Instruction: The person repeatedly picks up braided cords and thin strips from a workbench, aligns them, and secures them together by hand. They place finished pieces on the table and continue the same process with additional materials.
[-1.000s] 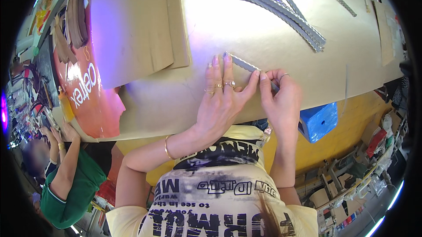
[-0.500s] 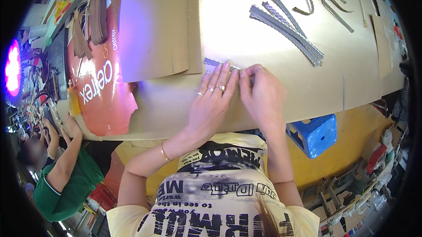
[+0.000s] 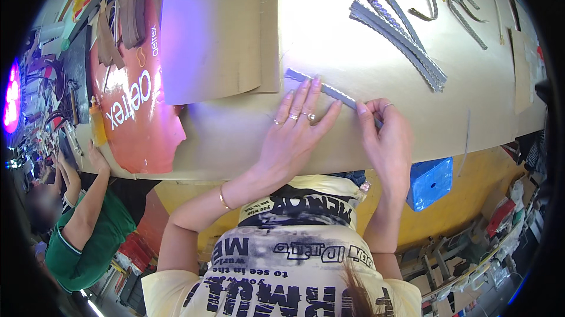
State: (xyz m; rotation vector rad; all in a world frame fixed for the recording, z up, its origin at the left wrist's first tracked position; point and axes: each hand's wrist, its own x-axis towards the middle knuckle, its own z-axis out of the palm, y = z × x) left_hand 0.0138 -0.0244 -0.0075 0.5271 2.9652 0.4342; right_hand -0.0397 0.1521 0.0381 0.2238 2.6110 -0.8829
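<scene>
A narrow grey braided-edge strip (image 3: 336,93) lies slantwise on the brown-covered table (image 3: 229,134) in front of me. My left hand (image 3: 294,132) rests palm down with its fingers spread, the fingertips pressing on the strip's left part. Thumb and fingers of my right hand (image 3: 389,134) pinch the strip toward its right end, and a short tail of it shows below the fingers. Farther off to the right, a bundle of grey strips (image 3: 403,49) lies beside loose braided pieces (image 3: 467,23).
A curled sheet of brown card (image 3: 215,34) lies left of my hands. Beyond it is an orange-red sheet (image 3: 138,123) with brown strips (image 3: 134,8) on it and a yellow bottle (image 3: 97,120) beside it. A blue stool (image 3: 431,184) stands below the table edge. A co-worker in green (image 3: 94,234) sits at left.
My right hand has slid to the right and slightly nearer along the strip, so more of it shows between my hands. The left hand has shifted a little to the right.
</scene>
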